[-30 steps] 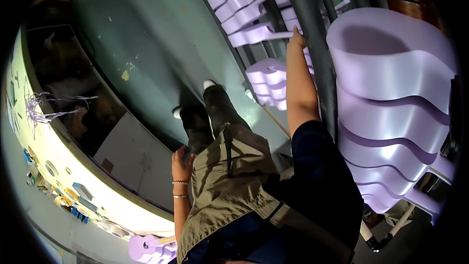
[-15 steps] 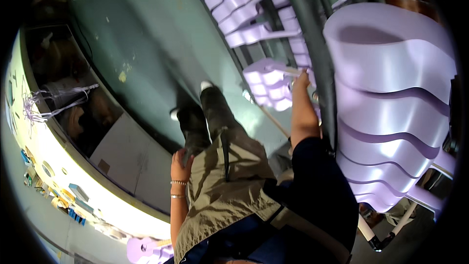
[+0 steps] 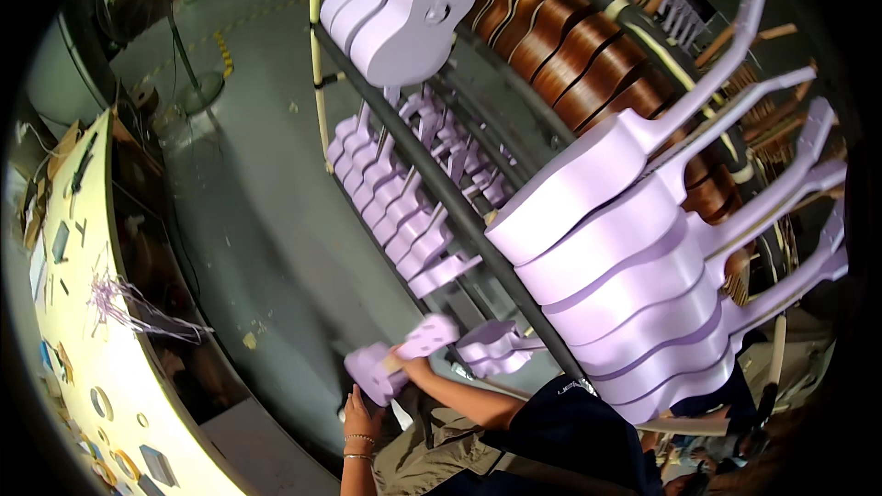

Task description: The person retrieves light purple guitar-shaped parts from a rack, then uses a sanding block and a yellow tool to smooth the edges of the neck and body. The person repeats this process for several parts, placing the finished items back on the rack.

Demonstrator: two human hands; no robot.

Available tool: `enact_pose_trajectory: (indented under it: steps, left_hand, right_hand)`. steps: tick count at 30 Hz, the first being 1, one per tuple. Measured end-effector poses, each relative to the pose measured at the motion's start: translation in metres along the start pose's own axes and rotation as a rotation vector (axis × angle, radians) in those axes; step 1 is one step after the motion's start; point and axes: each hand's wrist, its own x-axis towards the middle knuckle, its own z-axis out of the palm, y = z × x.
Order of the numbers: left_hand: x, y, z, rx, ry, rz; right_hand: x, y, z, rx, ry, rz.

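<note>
My right hand [image 3: 415, 369] is closed round the neck of a lilac ukulele [image 3: 368, 368], held in front of my thighs. Its headstock points up and to the right, its body down and to the left. Beside the lower end of that body is my left hand [image 3: 362, 415], fingers stretched toward its edge; whether they touch is unclear. Just right of the held one, a similar lilac ukulele [image 3: 491, 349] rests on the low level of a dark-railed rack [image 3: 441, 188], beyond several more small lilac bodies [image 3: 386, 207].
Large lilac bodies with necks [image 3: 634, 285] stand in a row on the rack's upper right, with brown glossy ones [image 3: 560, 37] behind. More lilac bodies [image 3: 395, 14] hang at the far end. Along the left runs a pale worktable [image 3: 115, 349] with tape rolls, blocks and a lilac string bundle [image 3: 110, 303].
My right hand has come away from the rack, moving left with a ukulele in it. My left hand has come up beside the ukulele's body. The view has shifted toward the rack's far end.
</note>
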Motion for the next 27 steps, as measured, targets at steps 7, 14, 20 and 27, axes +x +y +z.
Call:
enact_pose_trajectory:
  steps: [7, 14, 20, 27]
  left_hand:
    - [-0.02, -0.035, -0.068, -0.814, 0.168, 0.107]
    - [-0.119, 0.017, -0.211, -0.939, 1.028, 0.259]
    - [-0.264, -0.032, -0.249, -1.702, 1.713, 0.502]
    - [-0.346, -0.029, -0.226, -1.812, 2.263, 0.46]
  right_hand:
    - [-0.129, -0.268, 0.068, -0.538, -0.834, -0.745]
    - [-0.19, -0.385, 0.128, -0.248, -0.585, -1.408]
    - [-0.191, -0.365, 0.165, -0.438, -0.505, -1.121]
    - [-0.178, -0.304, 0.255, 0.018, -1.518, 0.196]
